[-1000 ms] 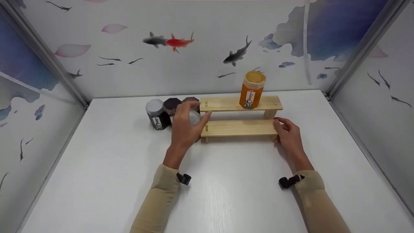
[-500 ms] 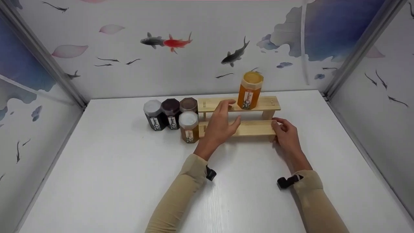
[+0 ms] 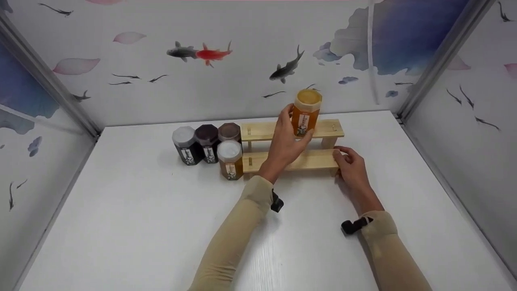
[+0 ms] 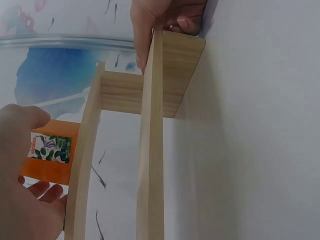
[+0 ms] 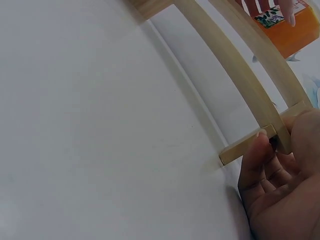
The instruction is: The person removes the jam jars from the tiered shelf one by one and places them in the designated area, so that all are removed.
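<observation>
My left hand [image 3: 284,141] has its fingers and thumb round an orange jar [image 3: 307,115] with a pale, many-sided rim and a white label. The jar stands upright at the upper board of a two-step wooden rack [image 3: 291,161]. In the left wrist view, the orange jar [image 4: 54,152] sits between thumb and fingers, its base hidden behind the board edge. At the right end of the lower board, my right hand [image 3: 352,165] grips the corner. The right wrist view has the right hand's fingers [image 5: 257,160] at the board end and leg.
Left of the rack stand a white-topped black jar [image 3: 188,145], a dark purple jar [image 3: 208,143], a brown-topped jar [image 3: 229,131] and a white-topped amber jar [image 3: 230,159]. The amber one is close against the lower board. A printed wall [image 3: 226,93] rises behind the table [image 3: 133,210].
The left hand has moved right from the jars on the left, across the rack, and taken hold of the orange jar. The right hand keeps its grip on the rack. The view has shifted slightly.
</observation>
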{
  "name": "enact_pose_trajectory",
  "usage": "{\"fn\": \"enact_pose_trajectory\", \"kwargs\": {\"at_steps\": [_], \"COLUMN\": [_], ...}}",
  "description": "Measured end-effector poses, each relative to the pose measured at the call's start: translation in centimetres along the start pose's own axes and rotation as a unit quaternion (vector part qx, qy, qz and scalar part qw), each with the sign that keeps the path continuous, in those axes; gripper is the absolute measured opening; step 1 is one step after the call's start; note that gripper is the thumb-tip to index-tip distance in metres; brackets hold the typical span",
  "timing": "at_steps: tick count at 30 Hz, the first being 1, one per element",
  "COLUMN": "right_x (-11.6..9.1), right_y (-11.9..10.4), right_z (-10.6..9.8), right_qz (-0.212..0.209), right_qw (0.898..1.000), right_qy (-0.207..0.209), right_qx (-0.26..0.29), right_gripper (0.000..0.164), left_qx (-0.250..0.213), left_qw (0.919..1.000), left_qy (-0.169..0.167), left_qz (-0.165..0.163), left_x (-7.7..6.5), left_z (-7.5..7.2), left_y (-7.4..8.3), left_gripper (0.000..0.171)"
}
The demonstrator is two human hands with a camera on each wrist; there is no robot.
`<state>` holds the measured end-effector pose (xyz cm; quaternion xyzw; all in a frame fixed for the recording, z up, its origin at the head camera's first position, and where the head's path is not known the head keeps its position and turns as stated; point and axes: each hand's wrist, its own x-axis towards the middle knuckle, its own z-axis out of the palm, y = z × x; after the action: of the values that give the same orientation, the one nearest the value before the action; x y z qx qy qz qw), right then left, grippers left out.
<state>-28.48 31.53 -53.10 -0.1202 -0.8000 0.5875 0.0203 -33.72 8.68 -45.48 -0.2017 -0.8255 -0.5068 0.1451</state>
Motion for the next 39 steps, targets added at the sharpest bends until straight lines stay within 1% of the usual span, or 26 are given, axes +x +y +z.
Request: {"fn": "enact_pose_trajectory", "kwargs": {"at_steps": [8,12,16,20,23,26,31,36,39], "right_x": [0.2,0.2,0.2,0.1,0.0,-0.1,-0.2,-0.1,0.1], "right_y": [0.2,0.2,0.2,0.1,-0.1,-0.3,-0.3,-0.2,-0.2], "right_z": [0.6,0.8,0.8,0.7,0.6,0.4,0.1,-0.1,-0.2], "right_qz": [-0.016,0.001,0.023,0.045,0.049,0.037,0.011,-0.021,-0.029], "right_qw": [1.000,1.000,1.000,0.999,0.998,0.998,0.999,1.000,1.000], "right_qy": [0.010,0.010,0.015,0.015,0.009,0.001,-0.008,-0.006,-0.005], "right_qx": [-0.017,-0.006,0.005,0.022,0.042,0.047,0.031,0.010,0.000], "right_gripper": [0.054,0.053,0.054,0.056,0.057,0.056,0.056,0.054,0.055], "left_qx": [0.012,0.010,0.016,0.031,0.039,0.048,0.060,0.072,0.058], "left_qw": [0.9998,0.9998,0.9998,0.9995,0.9991,0.9984,0.9973,0.9953,0.9954], "left_qy": [0.009,0.012,0.009,0.002,0.002,0.006,0.017,0.041,0.061], "left_qz": [0.012,0.010,0.006,0.009,0.018,0.028,0.039,0.050,0.045], "left_x": [0.5,0.4,0.1,-0.4,-0.9,-1.4,-2.5,-3.6,-4.3], "left_z": [0.2,-0.1,-0.7,-1.6,-2.3,-3.1,-4.5,-6.5,-7.9], "left_y": [0.2,0.1,0.0,-0.2,-0.2,-0.2,-0.5,-1.0,-1.5], "left_gripper": [0.089,0.088,0.087,0.089,0.089,0.089,0.087,0.086,0.084]}}
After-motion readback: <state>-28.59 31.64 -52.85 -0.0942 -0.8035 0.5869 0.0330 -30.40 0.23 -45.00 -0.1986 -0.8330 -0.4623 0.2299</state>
